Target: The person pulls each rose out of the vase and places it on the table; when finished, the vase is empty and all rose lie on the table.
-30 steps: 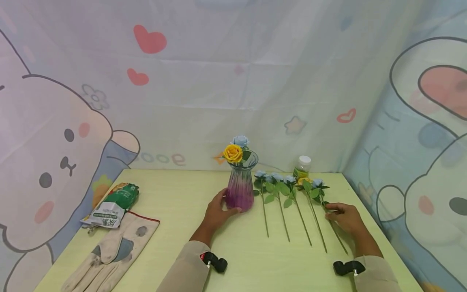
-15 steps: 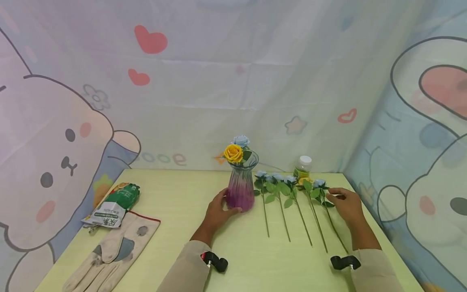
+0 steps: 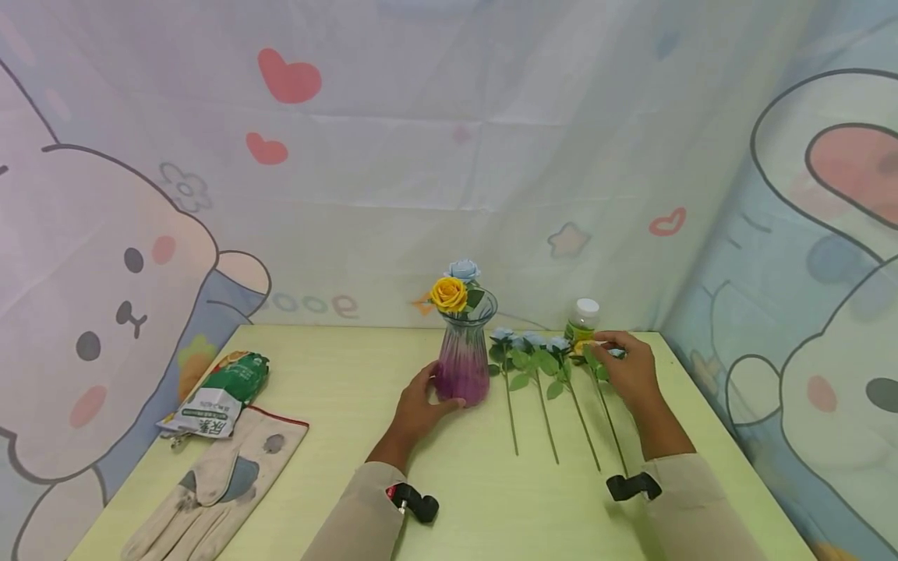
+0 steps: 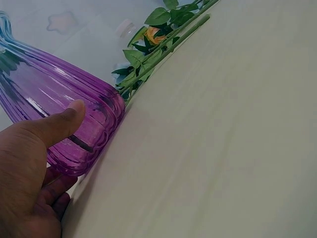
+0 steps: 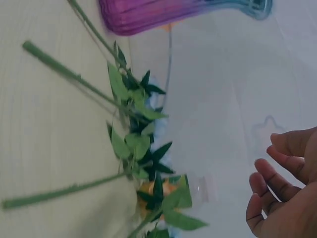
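Note:
My left hand [image 3: 421,409] holds the lower part of a ribbed glass vase [image 3: 463,366], purple below and bluish above. In the left wrist view, its thumb lies along the purple glass. A yellow rose [image 3: 449,294] and a light blue rose [image 3: 463,270] stand in the vase. To its right, several artificial roses lie in a row with stems toward me, mostly blue [image 3: 533,340], one yellow [image 3: 581,347]. My right hand [image 3: 627,370] is over the right end of this row, partly covering the last blue rose [image 3: 617,352]. The right wrist view shows loosely bent fingers holding nothing.
A white-capped bottle [image 3: 585,315] stands behind the right end of the roses. On the left lie a green and white packet [image 3: 220,393] and a pale work glove [image 3: 217,483]. A printed cloth [image 3: 393,179] hangs behind the table [image 3: 337,436].
My right hand has left the stem of the rightmost rose and moved up and left, over the flower heads. The left hand and vase have stayed in place.

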The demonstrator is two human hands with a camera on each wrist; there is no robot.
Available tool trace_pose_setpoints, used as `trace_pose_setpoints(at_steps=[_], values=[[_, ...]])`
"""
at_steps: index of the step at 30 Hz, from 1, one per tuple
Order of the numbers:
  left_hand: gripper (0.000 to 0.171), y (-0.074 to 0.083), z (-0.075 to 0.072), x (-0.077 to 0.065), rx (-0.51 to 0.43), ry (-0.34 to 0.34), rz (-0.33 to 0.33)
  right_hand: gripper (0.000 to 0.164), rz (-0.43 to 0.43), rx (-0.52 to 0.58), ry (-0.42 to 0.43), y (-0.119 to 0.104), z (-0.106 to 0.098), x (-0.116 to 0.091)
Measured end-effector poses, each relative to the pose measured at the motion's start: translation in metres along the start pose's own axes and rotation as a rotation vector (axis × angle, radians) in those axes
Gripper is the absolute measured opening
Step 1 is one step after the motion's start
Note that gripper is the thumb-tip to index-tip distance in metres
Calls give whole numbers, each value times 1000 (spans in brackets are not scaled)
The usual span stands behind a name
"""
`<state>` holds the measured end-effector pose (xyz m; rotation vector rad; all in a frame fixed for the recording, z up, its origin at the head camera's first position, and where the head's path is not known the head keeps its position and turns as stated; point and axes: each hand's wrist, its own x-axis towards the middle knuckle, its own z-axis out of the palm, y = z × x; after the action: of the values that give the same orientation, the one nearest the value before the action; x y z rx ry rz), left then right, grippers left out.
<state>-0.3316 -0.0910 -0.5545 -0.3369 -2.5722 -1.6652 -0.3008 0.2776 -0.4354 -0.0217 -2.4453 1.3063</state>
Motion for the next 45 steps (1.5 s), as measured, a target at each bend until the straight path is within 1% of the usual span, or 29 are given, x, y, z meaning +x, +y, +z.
trace_pose_setpoints(at_steps=[4,6,9,14,22,30,35,39,42,45], values=[[96,-1,0,1,4,-5,0,28,-73,50,-31,-14,15,4],[96,-1,-1,1,1,-6,-1,28,-93,71,-57,-21,22,5],[96,0,-1,0,-6,-3,1,30,-97,98,-102,-33,33,6],[95,2,0,-1,-22,3,1,29,-112,125,-136,-50,50,6],[95,1,0,-1,-19,1,-1,29,-190,200,-130,-77,75,4],[95,1,0,-1,-19,-3,-11,37,-234,255,-71,-98,95,2],[96,1,0,0,-11,-4,-13,43,-271,295,-81,-111,104,0],[96,-1,1,0,0,-8,-13,38,-284,319,-89,-122,110,-2],[97,-1,1,1,0,-9,-11,34,-282,318,-93,-128,116,-4],[97,-2,1,1,-1,-9,-14,33,-273,317,-89,-131,122,-6]])
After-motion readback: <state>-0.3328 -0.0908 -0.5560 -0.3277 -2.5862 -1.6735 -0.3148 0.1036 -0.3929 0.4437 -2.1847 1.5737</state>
